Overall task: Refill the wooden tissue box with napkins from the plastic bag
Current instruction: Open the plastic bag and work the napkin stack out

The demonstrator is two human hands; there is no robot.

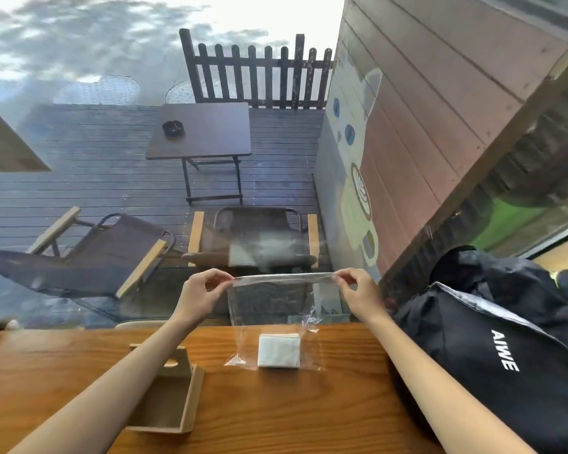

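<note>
The top edge of the bag (276, 309) is pinched at its two ends by the left hand (199, 294) and right hand (361, 291), fingers curled, and held stretched above the table (341, 404). The napkins (278, 350) sit at the bag's bottom, resting on the table below the fingers. The box (168, 398) lies open under the left forearm.

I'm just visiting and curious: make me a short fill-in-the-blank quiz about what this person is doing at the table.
1. Both hands, left hand and right hand, pinch the top edge of a clear ____ bag.
2. The napkins inside the bag are ____ in colour.
3. The wooden tissue box lies under the person's ____ forearm.

Missing words: plastic; white; left
</note>
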